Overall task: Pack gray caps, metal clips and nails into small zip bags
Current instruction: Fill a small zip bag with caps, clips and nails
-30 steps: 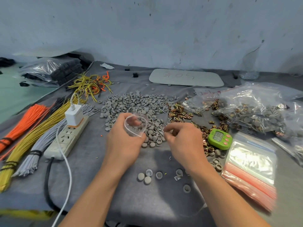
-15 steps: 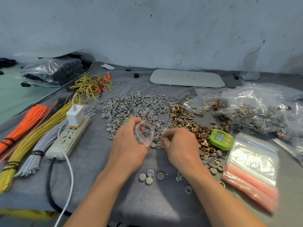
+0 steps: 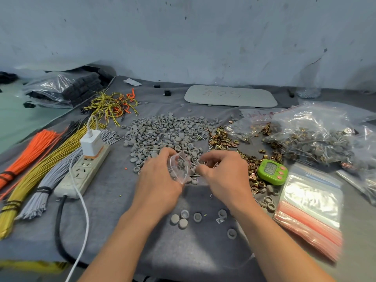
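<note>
My left hand grips a small clear zip bag with its mouth held open toward the right. My right hand is pinched at the bag's mouth, its fingertips closed on something small that I cannot make out. Just beyond both hands lies a wide pile of gray caps. Brass metal clips are scattered right of that pile and down past my right hand. A few thin nails lie at the pile's right edge. Several loose caps sit on the cloth near my wrists.
A stack of empty zip bags lies at the right, a green timer beside it. Large bags of packed parts fill the far right. A power strip with a charger and wire bundles occupy the left.
Both hands shifted slightly toward the cap pile. The bag turned so that its mouth faces my right hand, which closed in on the opening.
</note>
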The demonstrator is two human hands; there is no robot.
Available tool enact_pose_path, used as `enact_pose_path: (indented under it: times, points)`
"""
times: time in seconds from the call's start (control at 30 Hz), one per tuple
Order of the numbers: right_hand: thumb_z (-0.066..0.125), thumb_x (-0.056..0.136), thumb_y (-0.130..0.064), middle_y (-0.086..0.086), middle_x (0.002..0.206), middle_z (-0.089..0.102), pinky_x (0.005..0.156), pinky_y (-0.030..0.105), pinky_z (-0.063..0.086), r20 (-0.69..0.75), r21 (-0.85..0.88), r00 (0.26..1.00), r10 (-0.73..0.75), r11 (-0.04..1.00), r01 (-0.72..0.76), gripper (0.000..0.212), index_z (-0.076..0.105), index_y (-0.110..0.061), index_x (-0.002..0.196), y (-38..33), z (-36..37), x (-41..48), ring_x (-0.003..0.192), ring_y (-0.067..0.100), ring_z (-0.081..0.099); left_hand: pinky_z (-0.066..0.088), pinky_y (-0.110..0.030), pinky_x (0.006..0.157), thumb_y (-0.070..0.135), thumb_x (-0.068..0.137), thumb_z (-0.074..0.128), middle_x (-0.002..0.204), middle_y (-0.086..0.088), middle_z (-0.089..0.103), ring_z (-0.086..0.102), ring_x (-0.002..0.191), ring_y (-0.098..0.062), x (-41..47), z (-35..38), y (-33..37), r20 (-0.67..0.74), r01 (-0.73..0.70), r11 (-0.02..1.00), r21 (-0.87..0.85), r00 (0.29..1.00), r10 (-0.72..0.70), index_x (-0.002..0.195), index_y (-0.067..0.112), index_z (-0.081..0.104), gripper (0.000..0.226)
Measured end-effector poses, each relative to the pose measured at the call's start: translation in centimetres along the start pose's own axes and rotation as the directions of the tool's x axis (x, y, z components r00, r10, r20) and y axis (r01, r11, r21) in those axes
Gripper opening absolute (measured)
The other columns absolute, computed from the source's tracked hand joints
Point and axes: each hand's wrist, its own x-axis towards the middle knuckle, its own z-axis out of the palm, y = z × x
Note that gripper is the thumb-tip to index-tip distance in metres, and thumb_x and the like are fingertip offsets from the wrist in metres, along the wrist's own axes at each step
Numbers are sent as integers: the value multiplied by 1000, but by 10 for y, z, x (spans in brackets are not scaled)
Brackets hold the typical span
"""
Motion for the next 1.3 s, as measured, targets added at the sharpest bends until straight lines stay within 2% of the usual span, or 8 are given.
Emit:
enact_pose_path:
  times: [0.23,0.4,0.53,0.7,0.8,0.9,1.1,1.3]
  points:
    - [86,73,-24,-21,54,57,50,12,36,194,90,965,-177,983,162,21,83,-36,90,-15,-3,-10,49,0,48,44,-29,64,20,66,80,87,15,66,60,84,-8,-2,-2,5,106,-46,995,-88,993,56,102,44,52,52]
    - [80,77,-28,-15,58,68,49,17,41,41,284,993,-109,954,93,10,82,-39,76,-14,-9,-4,49,1,52,45,-18,65,29,69,83,91,25,69,62,80,2,-2,-6,6,31,-20,981,-193,999,26,99,42,57,42]
    - [79,84,-27,-20,61,69,50,8,42,18,-19,1000,6,1000,-6,17,76,-33,68,1,-13,7,57,-3,63,43,-7,71,21,73,84,93,25,70,62,89,11,1,-10,4,-116,9,967,-253,992,-40,99,39,58,41]
    - [77,87,-35,-8,88,75,82,33,59,242,-333,970,26,941,58,12,78,-31,98,9,7,-4,83,15,71,37,1,72,16,73,83,96,30,68,58,93,17,0,-16,6,-251,-37,964,-262,967,-32,101,41,55,47]
    - [75,87,-33,-7,83,73,80,35,60,227,-352,974,-2,932,84,6,77,-29,90,6,13,-8,83,20,70,40,-8,71,21,74,82,99,26,68,61,93,8,-3,-14,8,-225,-53,971,-232,974,0,101,44,53,46]
    - [77,85,-36,-11,72,71,73,33,58,171,-287,985,33,958,17,8,77,-28,82,6,11,-5,73,15,68,44,-28,73,28,76,82,102,19,68,62,95,-7,-4,-10,8,-202,-47,982,-184,979,9,104,43,52,43]
    - [82,76,-21,-11,55,59,49,16,38,64,204,987,-146,970,130,12,80,-32,78,-13,-3,-6,49,1,46,42,-32,74,28,77,82,100,13,64,58,94,-15,-2,-4,6,7,4,999,-51,1000,-3,104,46,48,47]
    - [81,77,-24,-13,45,46,47,18,30,164,137,962,-217,971,196,18,83,-35,92,-22,-1,-16,45,7,34,43,-28,64,24,72,77,91,13,67,60,85,-13,-5,0,11,62,-44,995,-87,997,49,104,42,50,46]
